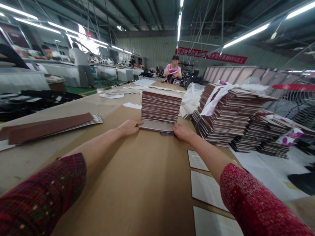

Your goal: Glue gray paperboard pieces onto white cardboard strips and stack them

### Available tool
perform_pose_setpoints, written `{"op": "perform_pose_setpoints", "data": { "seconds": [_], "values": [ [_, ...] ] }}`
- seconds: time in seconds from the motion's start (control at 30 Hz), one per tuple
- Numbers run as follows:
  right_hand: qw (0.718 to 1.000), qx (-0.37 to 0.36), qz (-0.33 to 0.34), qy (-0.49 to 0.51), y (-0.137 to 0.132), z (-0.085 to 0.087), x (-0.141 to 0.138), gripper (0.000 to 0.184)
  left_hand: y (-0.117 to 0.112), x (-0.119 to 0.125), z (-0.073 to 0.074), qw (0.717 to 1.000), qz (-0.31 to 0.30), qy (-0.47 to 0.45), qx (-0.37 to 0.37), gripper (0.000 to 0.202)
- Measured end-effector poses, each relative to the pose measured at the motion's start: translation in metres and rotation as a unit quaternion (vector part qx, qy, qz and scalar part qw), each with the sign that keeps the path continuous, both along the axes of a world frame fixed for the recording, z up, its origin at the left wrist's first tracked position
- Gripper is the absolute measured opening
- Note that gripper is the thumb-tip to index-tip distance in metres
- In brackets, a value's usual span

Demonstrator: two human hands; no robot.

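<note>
A tall neat stack of flat boards [161, 106], brown and pale at the edges, stands on the brown-covered table ahead of me. At its foot, one flat board [157, 126] juts out toward me. My left hand [129, 127] grips that board's left end, its fingers closed at the corner. My right hand [183, 132] pinches the right end in the same way. A small dark piece [167, 133] shows just under the board's front edge. Three pale rectangular panels [206, 185] lie in a column beside my right forearm, which partly covers them.
Large tied piles of boards [226, 111] rise on the right. Long brown strips [51, 127] lie at the left. Clear plastic [193, 95] and white sheets sit farther back. A person [173, 70] works at the table's far end. A fan guard [295, 88] stands far right.
</note>
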State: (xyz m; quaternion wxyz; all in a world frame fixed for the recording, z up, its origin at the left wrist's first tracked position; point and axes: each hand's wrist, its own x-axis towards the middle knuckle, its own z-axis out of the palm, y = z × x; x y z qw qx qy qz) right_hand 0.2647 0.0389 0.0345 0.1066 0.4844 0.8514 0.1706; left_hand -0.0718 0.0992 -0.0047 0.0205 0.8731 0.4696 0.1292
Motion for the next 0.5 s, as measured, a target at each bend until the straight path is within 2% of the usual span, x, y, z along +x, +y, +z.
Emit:
{"op": "perform_pose_setpoints", "data": {
  "seconds": [0.2,0.3,0.4,0.5],
  "values": [
    [1.0,0.003,0.002,0.013,-0.002,-0.001,-0.007,0.036,0.003,-0.005,-0.003,0.999,0.028,-0.027,-0.013,0.059],
    [0.999,0.001,0.004,0.031,-0.008,0.005,-0.01,0.031,-0.001,-0.004,0.001,0.999,0.026,-0.026,-0.019,0.056],
    [0.998,-0.002,0.005,0.063,-0.034,0.021,-0.006,0.037,-0.016,-0.001,0.014,0.999,0.001,-0.026,-0.025,0.059],
    [0.994,0.009,-0.004,0.106,-0.083,0.043,0.014,0.052,-0.044,0.009,0.029,0.998,-0.044,-0.045,-0.013,0.067]
  ]
}}
